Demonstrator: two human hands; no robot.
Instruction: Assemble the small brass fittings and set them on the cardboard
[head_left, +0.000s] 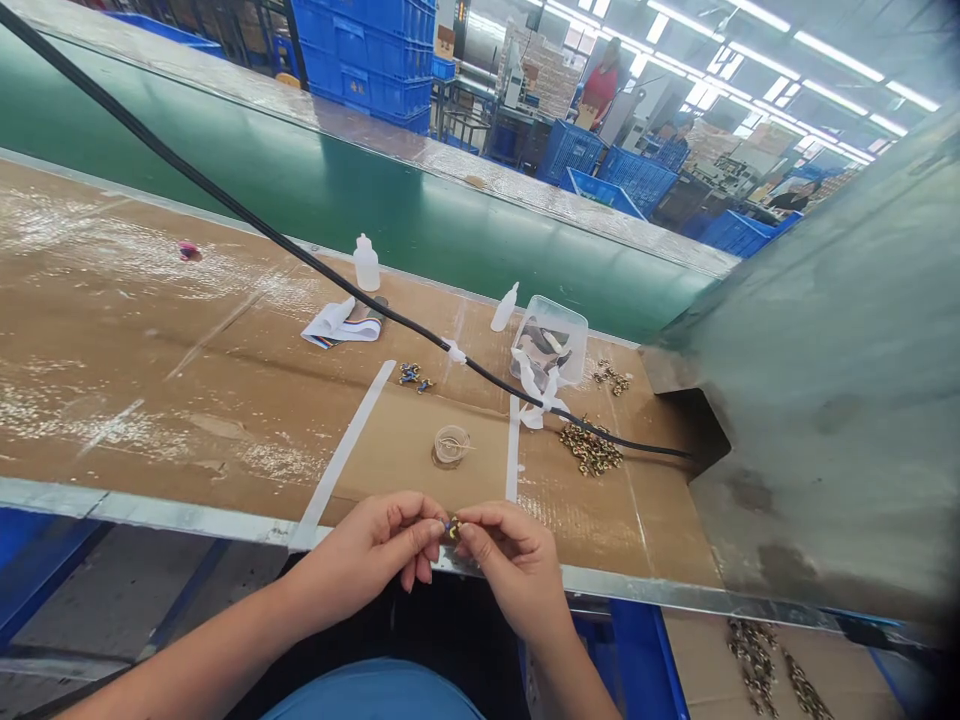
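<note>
One small blue-and-gold piece (453,528) sits between the fingertips of two bare hands, held up just by the near edge of the workbench. The left hand (397,545) pinches it from one side with thumb and forefinger, its other fingers curled; the right hand (516,562) pinches from the other side (so tiny a thing that its exact shape escapes me from where I stand).

Just beyond the knuckles, a little clear cup (444,460) stands with a thin stick lying across it, on a cardboard patch between two strips of whitish tape (351,442). Past it lie a few blue pieces (409,373). To the right is a heap of gold and dark pieces (592,450), with a smaller pile (613,378) behind. A clear plastic box (576,335) stands near that, some crumpled white material (534,408) at its front.

Farther back I see a small white bottle (505,308), a bigger one (367,266), and a folded striped cloth (343,322). A black cable (225,205) slants over everything. Beyond the green strip (480,215) rise stacked blue crates (364,65), and a person in red (600,92) is off in the distance.
</note>
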